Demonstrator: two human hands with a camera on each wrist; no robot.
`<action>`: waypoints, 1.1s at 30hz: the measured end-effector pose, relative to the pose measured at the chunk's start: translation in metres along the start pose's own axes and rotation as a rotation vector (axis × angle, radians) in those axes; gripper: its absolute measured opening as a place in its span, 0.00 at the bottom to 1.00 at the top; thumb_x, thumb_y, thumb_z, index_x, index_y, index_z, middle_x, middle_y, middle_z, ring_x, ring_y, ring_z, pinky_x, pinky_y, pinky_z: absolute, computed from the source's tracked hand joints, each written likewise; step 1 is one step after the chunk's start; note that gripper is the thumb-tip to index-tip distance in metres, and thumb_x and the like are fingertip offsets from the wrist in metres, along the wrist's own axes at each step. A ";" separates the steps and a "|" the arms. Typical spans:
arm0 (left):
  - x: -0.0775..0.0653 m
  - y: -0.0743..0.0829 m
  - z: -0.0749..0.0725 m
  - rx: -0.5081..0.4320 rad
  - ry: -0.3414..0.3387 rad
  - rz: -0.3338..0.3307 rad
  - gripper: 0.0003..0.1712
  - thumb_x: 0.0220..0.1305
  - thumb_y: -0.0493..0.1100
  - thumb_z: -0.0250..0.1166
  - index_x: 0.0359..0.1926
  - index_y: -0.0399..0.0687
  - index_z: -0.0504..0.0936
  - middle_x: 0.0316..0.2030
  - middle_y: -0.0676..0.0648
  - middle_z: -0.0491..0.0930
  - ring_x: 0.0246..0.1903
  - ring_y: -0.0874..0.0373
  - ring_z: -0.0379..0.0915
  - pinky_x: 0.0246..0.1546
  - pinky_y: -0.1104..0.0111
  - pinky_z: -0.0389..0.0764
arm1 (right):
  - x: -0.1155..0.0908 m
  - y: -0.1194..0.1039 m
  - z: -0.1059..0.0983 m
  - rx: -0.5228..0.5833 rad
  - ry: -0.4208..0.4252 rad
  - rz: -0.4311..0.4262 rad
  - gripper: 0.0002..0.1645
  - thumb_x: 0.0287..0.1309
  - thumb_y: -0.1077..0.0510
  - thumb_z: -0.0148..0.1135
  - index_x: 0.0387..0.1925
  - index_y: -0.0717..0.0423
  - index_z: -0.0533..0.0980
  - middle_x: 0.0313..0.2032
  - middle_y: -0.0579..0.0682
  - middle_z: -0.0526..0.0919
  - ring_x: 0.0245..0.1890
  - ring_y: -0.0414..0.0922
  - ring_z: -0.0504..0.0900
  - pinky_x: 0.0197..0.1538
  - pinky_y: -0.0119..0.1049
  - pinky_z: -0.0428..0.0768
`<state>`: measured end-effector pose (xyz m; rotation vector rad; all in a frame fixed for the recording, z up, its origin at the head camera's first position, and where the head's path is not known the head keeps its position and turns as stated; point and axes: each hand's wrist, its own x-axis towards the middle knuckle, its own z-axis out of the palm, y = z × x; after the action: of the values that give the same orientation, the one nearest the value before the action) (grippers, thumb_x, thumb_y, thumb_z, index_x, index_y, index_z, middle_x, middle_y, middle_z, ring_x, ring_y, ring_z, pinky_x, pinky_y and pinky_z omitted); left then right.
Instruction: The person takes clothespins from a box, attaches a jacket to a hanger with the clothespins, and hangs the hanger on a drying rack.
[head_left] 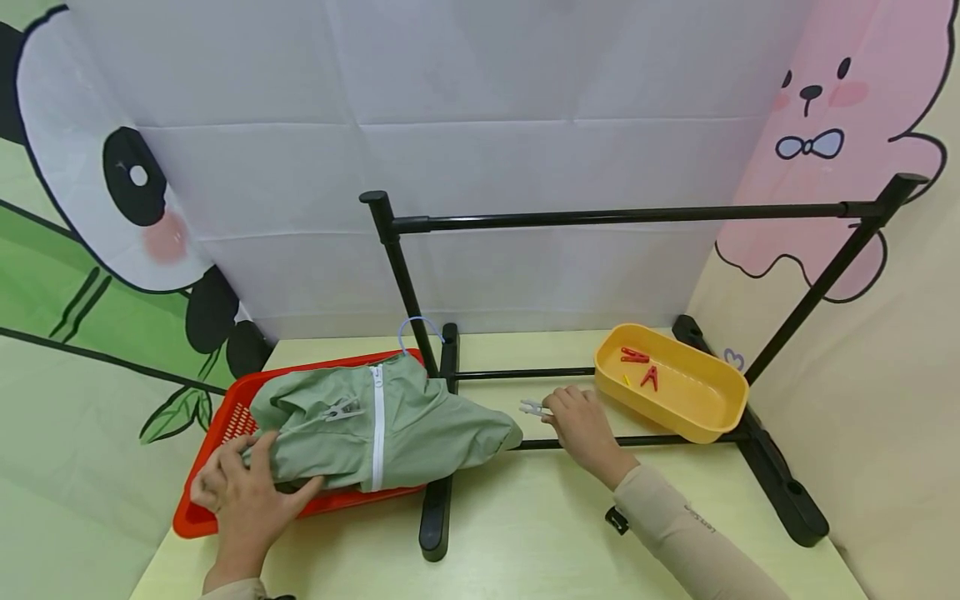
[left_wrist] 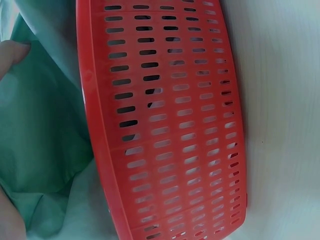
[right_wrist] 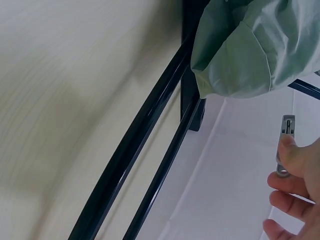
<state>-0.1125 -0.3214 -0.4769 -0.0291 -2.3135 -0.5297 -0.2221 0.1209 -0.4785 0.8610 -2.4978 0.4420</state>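
A sage-green zip jacket (head_left: 442, 433) lies across a red basket (head_left: 198, 500), its white zipper facing up. A pale blue hanger hook (head_left: 405, 329) pokes out at its top. One grey clothespin (head_left: 342, 409) sits on the jacket's left part. My left hand (head_left: 251, 496) rests on the jacket's left end, thumb and fingers spread wide; in the left wrist view its fingertips touch the cloth (left_wrist: 40, 120) beside the basket wall. My right hand (head_left: 585, 425) pinches another grey clothespin (right_wrist: 286, 145) between thumb and finger, just right of the jacket's sleeve end.
A black rack (head_left: 600, 218) stands on the table, its top bar above and behind the jacket and its lower bars near my right hand. At the right, a yellow tray (head_left: 697, 417) with red clothespins (head_left: 634, 356) and a small yellow piece leans over the rack's base.
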 end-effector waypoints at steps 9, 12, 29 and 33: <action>0.001 0.002 -0.001 -0.005 0.004 -0.001 0.61 0.45 0.89 0.49 0.54 0.37 0.69 0.54 0.29 0.58 0.55 0.23 0.47 0.47 0.32 0.38 | 0.003 -0.007 0.002 0.010 0.002 -0.018 0.11 0.56 0.62 0.72 0.37 0.56 0.76 0.33 0.47 0.78 0.36 0.47 0.75 0.42 0.46 0.75; 0.001 0.003 -0.002 -0.007 0.003 -0.005 0.61 0.45 0.89 0.49 0.54 0.37 0.69 0.54 0.28 0.58 0.55 0.23 0.46 0.48 0.32 0.37 | 0.004 -0.010 0.001 0.024 0.002 -0.029 0.11 0.56 0.63 0.71 0.37 0.55 0.77 0.33 0.47 0.78 0.36 0.47 0.75 0.42 0.46 0.75; 0.000 0.005 -0.002 -0.003 -0.022 -0.025 0.62 0.45 0.89 0.48 0.55 0.37 0.68 0.55 0.28 0.57 0.57 0.23 0.45 0.49 0.31 0.37 | 0.010 -0.020 0.005 0.027 0.038 -0.083 0.11 0.55 0.62 0.72 0.36 0.54 0.76 0.32 0.45 0.79 0.35 0.46 0.75 0.41 0.43 0.74; 0.000 0.004 -0.001 0.002 -0.019 -0.023 0.61 0.45 0.89 0.48 0.55 0.37 0.68 0.55 0.28 0.57 0.57 0.23 0.45 0.49 0.32 0.37 | 0.011 -0.021 0.008 0.014 0.040 -0.095 0.10 0.55 0.61 0.72 0.35 0.54 0.76 0.32 0.45 0.79 0.34 0.45 0.75 0.40 0.42 0.73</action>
<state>-0.1109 -0.3185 -0.4749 -0.0070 -2.3355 -0.5408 -0.2183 0.0963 -0.4761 0.9619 -2.4090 0.4412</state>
